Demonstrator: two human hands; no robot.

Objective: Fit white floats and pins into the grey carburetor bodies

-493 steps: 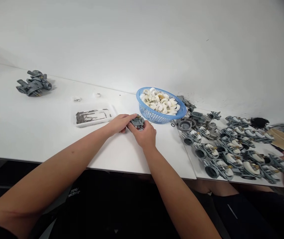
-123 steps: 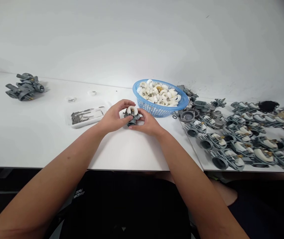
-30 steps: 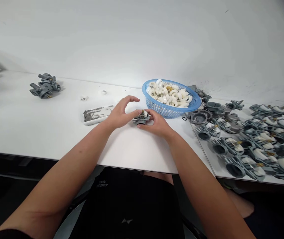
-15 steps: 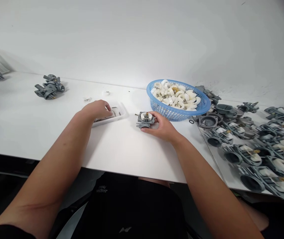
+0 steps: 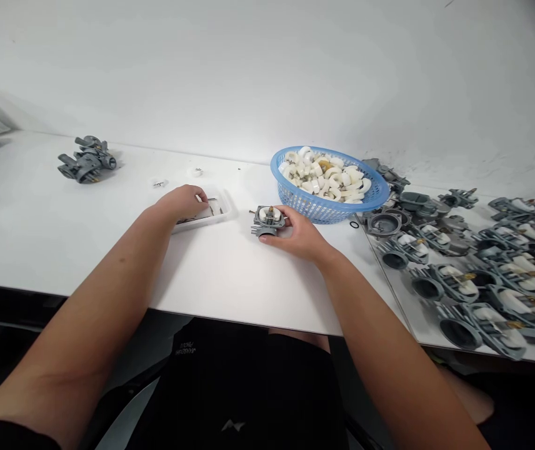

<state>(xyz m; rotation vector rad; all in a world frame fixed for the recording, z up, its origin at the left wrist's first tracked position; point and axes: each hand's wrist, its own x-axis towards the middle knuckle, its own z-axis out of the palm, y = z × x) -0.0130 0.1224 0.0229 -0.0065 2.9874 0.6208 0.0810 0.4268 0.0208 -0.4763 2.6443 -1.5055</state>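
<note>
My right hand (image 5: 299,236) is wrapped around a grey metal carburetor body (image 5: 268,220), its thumb in front and its fingers behind. White float pieces and a brass part show in the body's upturned top, and a thin pin sticks out on its left. My left hand (image 5: 185,203) reaches into a shallow clear plastic tray (image 5: 227,214) with its fingers curled together. A few thin metal pins (image 5: 213,208) lie in the tray beside the fingertips. Whatever is between those fingertips is too small or hidden to make out.
A blue plastic basket (image 5: 324,214) full of white floats stands behind my right hand. Several carburetor bodies (image 5: 452,281) crowd the right side; others (image 5: 87,161) sit at the left. A black O-ring (image 5: 354,225) lies near the basket. Small white floats (image 5: 159,183) lie behind the tray.
The whole view has shifted slightly, so things appear a little further left and up. My left hand stays in the tray and my right hand still holds the carburetor body.
</note>
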